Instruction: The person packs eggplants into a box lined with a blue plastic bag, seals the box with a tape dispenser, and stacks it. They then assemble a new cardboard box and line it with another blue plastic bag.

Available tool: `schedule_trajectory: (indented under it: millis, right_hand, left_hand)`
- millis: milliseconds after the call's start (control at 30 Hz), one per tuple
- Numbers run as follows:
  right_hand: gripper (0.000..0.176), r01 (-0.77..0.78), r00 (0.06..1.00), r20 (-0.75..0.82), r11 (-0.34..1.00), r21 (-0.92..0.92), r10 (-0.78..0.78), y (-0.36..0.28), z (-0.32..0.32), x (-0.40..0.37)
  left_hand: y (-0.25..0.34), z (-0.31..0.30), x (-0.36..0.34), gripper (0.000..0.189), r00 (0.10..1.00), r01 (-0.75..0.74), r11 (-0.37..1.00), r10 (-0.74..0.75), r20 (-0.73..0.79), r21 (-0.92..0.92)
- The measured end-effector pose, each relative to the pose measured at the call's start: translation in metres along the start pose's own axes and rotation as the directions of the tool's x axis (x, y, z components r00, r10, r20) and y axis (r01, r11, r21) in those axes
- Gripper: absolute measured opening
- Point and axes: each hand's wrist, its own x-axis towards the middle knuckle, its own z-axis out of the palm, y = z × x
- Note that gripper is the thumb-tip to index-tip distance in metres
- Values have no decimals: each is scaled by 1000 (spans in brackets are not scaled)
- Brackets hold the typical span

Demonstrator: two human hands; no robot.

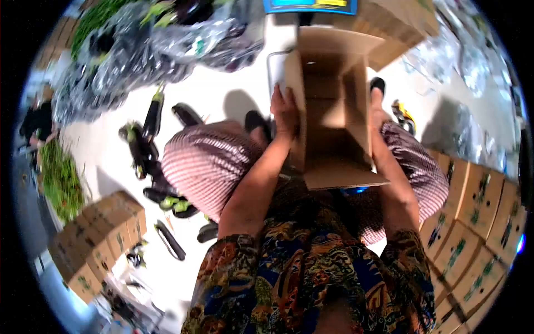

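Observation:
An open cardboard box (346, 178) with its end flaps standing out is held between my two hands, above and between my knees. Its inside shows bare cardboard. My left hand (285, 114) presses against the box's left side, fingers stretched along the wall. On the opposite side my right hand (379, 118) holds the right wall; its fingers are largely hidden by the cardboard. Dark long eggplants (153, 117) with green caps lie on the white floor to the left of my left knee, and a single eggplant (169, 240) lies lower down.
Clear plastic bags (144, 61) with eggplants fill the upper left. Green produce (60, 178) lies at far left, beside stacked cartons (100, 231). More cartons (464, 234) stand at right. A blue-and-yellow panel (310, 5) and a large cardboard piece (397, 28) are beyond the box.

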Motion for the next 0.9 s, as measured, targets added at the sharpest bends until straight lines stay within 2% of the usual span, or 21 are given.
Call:
schedule_trajectory:
  millis: [33, 67, 100, 167, 200, 233, 300, 367, 400, 433, 467, 500, 567, 600, 633, 700, 733, 800, 833, 867, 900]
  right_hand:
    - [59, -18, 1000, -26, 999, -39, 17, -6, -9, 1]
    - [57, -43, 998, -53, 996, -73, 39, -13, -16, -1]
    - [55, -69, 995, -80, 993, -101, 61, -20, -22, -3]
    - [50, -110, 986, -143, 984, -144, 89, -33, -34, -8]
    - [48, -124, 978, -186, 979, -161, 94, -39, -30, -14]
    - [46, -143, 964, -244, 977, -155, 103, -49, -42, -14]
    - [40, -160, 910, -399, 983, -85, 114, -78, -39, -29]
    - [34, -142, 880, -474, 937, -320, -29, -92, -60, -19]
    - [31, -96, 888, -459, 969, -226, -19, -97, -66, -18]
    - [28, -54, 892, -451, 990, -131, -11, -78, -30, -35]
    - [26, -74, 891, -454, 984, -164, -9, -75, -35, -34]
    - [29, -33, 890, -456, 994, -104, -19, -58, -50, -24]
    - [31, -92, 862, -504, 994, -59, 50, -82, -47, -33]
    - [38, 39, 920, -387, 998, -54, -57, -64, -67, -31]
    - [38, 18, 922, -385, 996, -90, -52, -66, -76, -30]
    - [39, -20, 922, -387, 990, -137, -34, -72, -84, -32]
    - [39, -37, 924, -382, 986, -160, -27, -74, -84, -32]
    - [40, -71, 926, -378, 977, -201, -10, -77, -83, -30]
    - [40, -86, 929, -370, 970, -229, -5, -78, -79, -27]
    - [40, -96, 930, -367, 964, -247, -1, -78, -77, -26]
    - [40, -105, 933, -361, 958, -266, 2, -77, -76, -25]
  left_hand:
    - [3, -7, 4, 41, 991, 127, 984, -121, -55, 123]
    - [3, -15, 8, 39, 998, 60, 993, -63, -19, -100]
    - [4, -20, 5, 35, 998, -37, 992, 30, -55, -119]
    - [103, -73, -14, 27, 955, -284, 952, 270, -124, -117]
    - [139, -118, -22, 23, 919, -389, 910, 374, -120, -145]
    - [176, -144, -33, 21, 890, -455, 869, 447, -89, -194]
    - [198, -203, -60, 22, 843, -502, 776, 537, -16, -381]
    - [191, -260, -80, 19, 978, -208, 911, 192, -81, -355]
    - [176, -282, -84, 17, 990, -4, 950, -41, -137, -311]
    - [116, -343, -94, 16, 944, 206, 935, -268, -194, -288]
    - [55, -374, -108, 17, 900, 305, 904, -377, -221, -299]
    - [-20, -399, -134, 19, 842, 398, 862, -479, -247, -314]
    - [-140, -414, -202, 24, 883, 438, 883, -388, -264, 167]
    - [-156, -407, -229, 27, 851, 509, 810, -423, -311, 293]
    - [-165, -397, -261, 32, 815, 574, 711, -453, -360, 406]
    - [-218, -360, -332, 45, 528, 779, 626, -614, -586, 46]
    - [-222, -350, -351, 48, 401, 840, 510, -813, -423, -185]
    - [-196, -312, -367, 58, 370, 845, 465, -865, -341, -264]
    - [-179, -295, -365, 66, 470, 806, 577, -756, -455, -127]
    - [-186, -288, -364, 74, 319, 849, 463, -834, -451, -254]
    - [-190, -283, -363, 70, 304, 754, 508, -831, -465, -416]
